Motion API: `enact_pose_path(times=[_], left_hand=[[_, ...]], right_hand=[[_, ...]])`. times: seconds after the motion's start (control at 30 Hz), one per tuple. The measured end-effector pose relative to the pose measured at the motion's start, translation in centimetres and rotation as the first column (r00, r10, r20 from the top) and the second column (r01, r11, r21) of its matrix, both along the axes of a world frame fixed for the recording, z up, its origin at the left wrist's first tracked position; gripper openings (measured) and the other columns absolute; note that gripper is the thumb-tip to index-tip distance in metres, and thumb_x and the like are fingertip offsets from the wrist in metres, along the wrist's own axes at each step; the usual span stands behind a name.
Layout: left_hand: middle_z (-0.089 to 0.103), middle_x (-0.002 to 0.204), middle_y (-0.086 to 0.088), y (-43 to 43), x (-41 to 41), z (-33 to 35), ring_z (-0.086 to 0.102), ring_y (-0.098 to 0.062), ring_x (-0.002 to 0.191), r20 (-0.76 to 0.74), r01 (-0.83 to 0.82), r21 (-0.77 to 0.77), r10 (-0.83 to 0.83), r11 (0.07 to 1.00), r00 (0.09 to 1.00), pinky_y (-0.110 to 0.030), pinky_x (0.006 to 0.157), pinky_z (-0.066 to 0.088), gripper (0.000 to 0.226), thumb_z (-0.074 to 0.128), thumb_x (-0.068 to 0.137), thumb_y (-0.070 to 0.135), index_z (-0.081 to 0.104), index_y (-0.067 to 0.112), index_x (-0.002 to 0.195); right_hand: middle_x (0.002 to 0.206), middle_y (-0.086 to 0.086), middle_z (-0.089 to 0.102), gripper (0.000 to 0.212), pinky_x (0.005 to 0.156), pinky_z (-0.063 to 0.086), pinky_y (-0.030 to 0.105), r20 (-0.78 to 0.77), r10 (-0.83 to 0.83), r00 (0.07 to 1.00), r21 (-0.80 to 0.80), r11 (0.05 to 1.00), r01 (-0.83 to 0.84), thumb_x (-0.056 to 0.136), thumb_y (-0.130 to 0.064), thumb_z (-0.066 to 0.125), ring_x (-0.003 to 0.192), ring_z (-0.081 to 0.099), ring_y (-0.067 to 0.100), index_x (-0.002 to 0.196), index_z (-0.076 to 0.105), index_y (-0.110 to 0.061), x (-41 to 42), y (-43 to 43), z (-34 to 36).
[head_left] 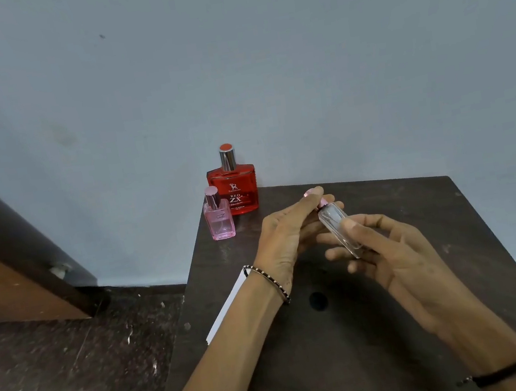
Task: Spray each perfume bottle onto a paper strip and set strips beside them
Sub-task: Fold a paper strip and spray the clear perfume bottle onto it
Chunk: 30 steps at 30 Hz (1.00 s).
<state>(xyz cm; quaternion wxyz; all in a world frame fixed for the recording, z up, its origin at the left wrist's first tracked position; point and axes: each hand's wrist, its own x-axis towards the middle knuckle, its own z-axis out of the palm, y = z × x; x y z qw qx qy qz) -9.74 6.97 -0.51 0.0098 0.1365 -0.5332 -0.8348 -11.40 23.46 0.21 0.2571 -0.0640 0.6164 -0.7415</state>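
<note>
While held over the dark tabletop (426, 271):
Clear bottle (338, 230): tilted, pink cap (316, 195) toward 11 o'clock.
Right hand (402, 261): grip closed round the glass body.
Left hand (283, 234): fingers pinched on the cap.
Red bottle (234, 187): upright at 10 o'clock, reads "RED ZX".
Pink bottle (218, 215): just beside it, marked "GZ".
Paper strips (226, 309): at 8 o'clock, partly hidden by left wrist.

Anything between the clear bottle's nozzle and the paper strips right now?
Yes. The pink cap sits on the clear bottle, gripped by the left hand; the right hand holds the body. The strips lie under the left wrist.
</note>
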Motion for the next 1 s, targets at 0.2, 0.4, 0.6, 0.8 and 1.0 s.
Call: enact_pose_path(times=[0.2,0.4,0.6,0.8,1.0], left_hand=[[0.080,0.095,-0.003,-0.2,-0.8,0.3,0.076,-0.017,0.089,0.048,-0.112,-0.033,0.113,0.993,0.992,-0.030,0.078,0.059,0.050,0.065,0.072,0.064,0.078,0.019,0.089],[0.079,0.098,-0.007,-1.0,-1.0,-0.2,0.075,-0.016,0.092,-0.023,-0.136,-0.148,0.134,0.979,0.991,-0.026,0.079,0.061,0.018,0.063,0.095,0.021,0.075,0.012,0.104],[0.075,0.099,-0.003,-1.5,-1.4,-2.1,0.073,-0.011,0.090,-0.026,-0.123,-0.586,0.133,0.801,0.991,-0.033,0.089,0.059,0.021,0.058,0.096,0.007,0.067,0.016,0.112],[0.069,0.100,-0.005,-1.6,-3.0,-3.1,0.070,-0.018,0.089,-0.063,-0.122,-0.770,0.115,0.626,0.991,-0.028,0.078,0.060,0.027,0.066,0.093,0.015,0.063,0.015,0.119],[0.067,0.091,-0.001,-1.2,-4.5,-3.4,0.064,-0.010,0.073,-0.126,-0.166,-0.823,0.110,0.544,0.986,-0.014,0.054,0.053,0.025,0.070,0.090,0.019,0.066,0.013,0.114]], right_hand=[[0.115,0.010,0.074,0.047,0.067,0.047,0.031,-0.017,0.007,1.000,-0.030,1.000,-0.007,0.079,-0.033,0.069,0.090,0.069,0.020,0.119,0.062,-0.010,-0.4,0.6,0.1],[0.122,0.010,0.071,0.052,0.073,0.042,0.032,-0.031,-0.022,0.999,-0.150,0.988,0.017,0.089,-0.029,0.059,0.089,0.071,0.008,0.131,0.051,-0.001,-1.0,1.4,0.6],[0.122,0.013,0.071,0.048,0.069,0.041,0.029,-0.053,-0.067,0.996,-0.164,0.985,0.058,0.088,-0.029,0.062,0.094,0.067,0.013,0.128,0.053,-0.004,-1.7,1.3,0.8],[0.120,0.013,0.072,0.046,0.068,0.041,0.028,-0.090,-0.087,0.992,-0.148,0.986,0.073,0.090,-0.027,0.062,0.100,0.057,0.020,0.128,0.053,-0.003,-2.1,1.1,1.0],[0.119,0.010,0.073,0.048,0.070,0.042,0.027,-0.110,-0.108,0.988,-0.159,0.983,0.089,0.088,-0.027,0.062,0.091,0.054,0.016,0.130,0.054,-0.005,-2.5,1.3,0.8]])
